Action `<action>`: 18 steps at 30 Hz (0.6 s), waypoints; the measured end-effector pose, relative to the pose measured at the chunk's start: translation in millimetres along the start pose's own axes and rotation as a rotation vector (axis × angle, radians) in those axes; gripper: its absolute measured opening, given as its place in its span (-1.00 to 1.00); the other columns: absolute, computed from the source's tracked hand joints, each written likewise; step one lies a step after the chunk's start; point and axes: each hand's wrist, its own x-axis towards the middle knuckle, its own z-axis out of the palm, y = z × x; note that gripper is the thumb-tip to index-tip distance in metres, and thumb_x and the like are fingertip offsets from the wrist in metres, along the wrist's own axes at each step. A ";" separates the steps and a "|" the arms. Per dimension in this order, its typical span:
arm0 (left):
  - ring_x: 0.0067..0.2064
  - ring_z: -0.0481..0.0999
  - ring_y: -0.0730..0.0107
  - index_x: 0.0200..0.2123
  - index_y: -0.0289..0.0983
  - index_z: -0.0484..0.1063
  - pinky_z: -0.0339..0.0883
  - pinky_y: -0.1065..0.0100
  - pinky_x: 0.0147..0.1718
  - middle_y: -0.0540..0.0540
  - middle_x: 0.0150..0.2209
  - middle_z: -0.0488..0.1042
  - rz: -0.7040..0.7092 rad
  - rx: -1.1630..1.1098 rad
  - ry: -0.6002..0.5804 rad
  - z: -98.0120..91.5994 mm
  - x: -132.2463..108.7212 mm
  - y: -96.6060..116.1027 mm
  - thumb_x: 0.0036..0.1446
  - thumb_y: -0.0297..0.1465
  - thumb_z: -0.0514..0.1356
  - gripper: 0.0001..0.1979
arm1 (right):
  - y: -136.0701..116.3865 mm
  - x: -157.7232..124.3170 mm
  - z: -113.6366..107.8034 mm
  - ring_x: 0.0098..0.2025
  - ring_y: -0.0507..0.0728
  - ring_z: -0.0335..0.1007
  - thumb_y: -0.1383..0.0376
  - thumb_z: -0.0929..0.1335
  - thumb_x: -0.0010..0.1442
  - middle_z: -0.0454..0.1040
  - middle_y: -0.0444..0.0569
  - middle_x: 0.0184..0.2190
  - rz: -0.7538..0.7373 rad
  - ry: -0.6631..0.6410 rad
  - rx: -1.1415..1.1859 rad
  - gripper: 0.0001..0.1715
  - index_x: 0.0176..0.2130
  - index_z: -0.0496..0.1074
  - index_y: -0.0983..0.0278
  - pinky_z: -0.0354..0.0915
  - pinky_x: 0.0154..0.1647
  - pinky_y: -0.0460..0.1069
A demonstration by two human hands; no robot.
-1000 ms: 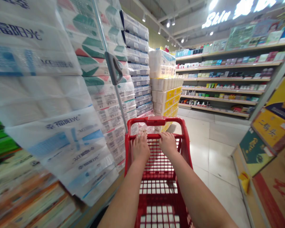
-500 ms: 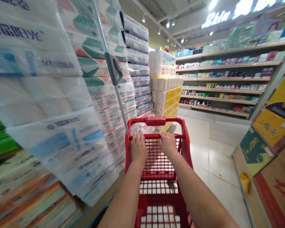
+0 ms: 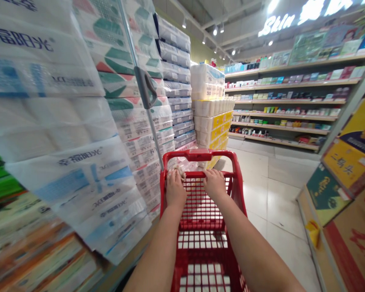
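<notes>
A: Step?
B: Looks like wiping the red plastic grid-walled basket (image 3: 202, 225), lower centre of frame. Left hand (image 3: 176, 192) presses a crumpled off-white cloth (image 3: 182, 174) on the left end of the basket's red crossbar (image 3: 195, 174).
A: Grips?
B: Left fingers close together, bunched on the cloth; thumb hidden. Right hand (image 3: 214, 182) has no cloth, fingers hooked over the same bar, right of centre.
A: Next move calls for?
B: Probably light pressure, cloth kept between fingers and plastic, right hand steadying.
A: Snags?
B: Slim metal pole with a grey grip (image 3: 143, 88), slanting toward upper left from near the left hand, could get in the way.
</notes>
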 end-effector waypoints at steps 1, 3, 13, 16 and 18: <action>0.37 0.00 0.04 0.24 -0.44 0.19 0.05 0.00 0.29 -0.28 0.26 0.25 0.032 -0.001 -0.014 0.2 -0.2 1.2 0.01 -0.69 -0.03 -0.34 | -0.1 0.0 0.2 0.15 0.21 0.22 0.31 0.23 0.24 0.45 0.03 0.06 -0.001 0.000 -0.001 -0.61 0.02 0.45 0.24 -0.02 0.18 0.12; 0.38 -0.02 0.06 0.24 -0.40 0.21 0.05 0.02 0.30 -0.21 0.25 0.27 0.129 -0.010 -0.061 1.1 -1.1 4.1 0.00 -0.70 -0.04 -0.32 | -0.4 0.0 0.2 0.15 0.21 0.22 0.32 0.23 0.24 0.46 0.03 0.05 0.002 0.000 -0.004 -0.61 0.01 0.45 0.24 -0.02 0.18 0.12; 0.38 -0.03 0.02 0.26 -0.28 0.22 -0.02 -0.07 0.30 -0.14 0.26 0.28 0.151 -0.005 -0.096 5.4 -4.8 10.2 -0.01 -0.68 0.00 -0.29 | 1.1 -1.3 2.3 0.15 0.24 0.24 0.34 0.24 0.22 0.46 0.04 0.06 0.006 0.027 0.026 -0.61 0.01 0.46 0.25 -0.01 0.22 0.18; 0.37 0.00 0.07 0.29 -0.19 0.15 -0.17 -0.17 0.31 -0.12 0.27 0.27 0.167 -0.064 -0.068 7.8 -6.0 14.1 0.04 -0.67 -0.03 -0.28 | 0.7 0.1 4.1 0.16 0.25 0.25 0.40 0.24 0.19 0.46 0.07 0.06 0.005 0.059 0.098 -0.56 0.04 0.44 0.30 0.04 0.23 0.17; 0.38 0.00 0.14 0.34 -0.18 0.01 -0.17 -0.16 0.31 -0.15 0.32 0.16 0.177 -0.169 -0.037 10.4 -6.9 16.8 0.10 -0.65 -0.06 -0.28 | -3.2 1.2 5.2 0.16 0.21 0.25 0.42 0.22 0.19 0.45 0.09 0.06 -0.028 0.095 0.188 -0.52 0.09 0.41 0.32 0.07 0.24 0.13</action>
